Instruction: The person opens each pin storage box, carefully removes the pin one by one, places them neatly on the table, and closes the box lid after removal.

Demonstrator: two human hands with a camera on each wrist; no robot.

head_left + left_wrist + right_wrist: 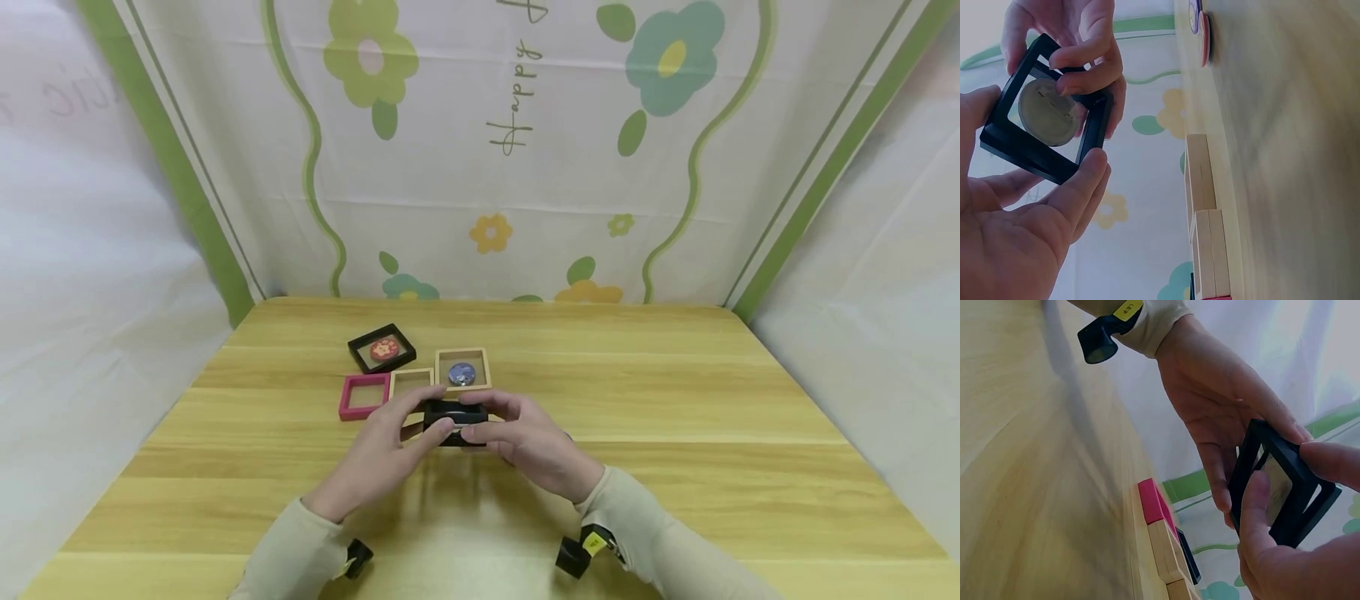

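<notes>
Both hands hold a small square black display frame (456, 410) above the table, tilted up. My left hand (375, 454) grips one side, its thumb at the near edge and its fingers beyond. From the other side my right hand (542, 446) pinches the frame between thumb and fingers. Inside the black frame, a round pale disc (1047, 112) sits behind clear film, seen in the left wrist view. Whether the frame's two halves are fully together I cannot tell. Behind the hands stand a wooden frame (440, 371) with a blue round badge (462, 374) and another wooden frame (412, 374).
A pink frame (347, 398) lies left of the wooden ones, and a black frame (362, 357) with a red badge (385, 348) lies behind it. In the left wrist view, a red-edged round badge (1205, 40) is on the table (1291, 156). A patterned cloth (450, 175) hangs behind.
</notes>
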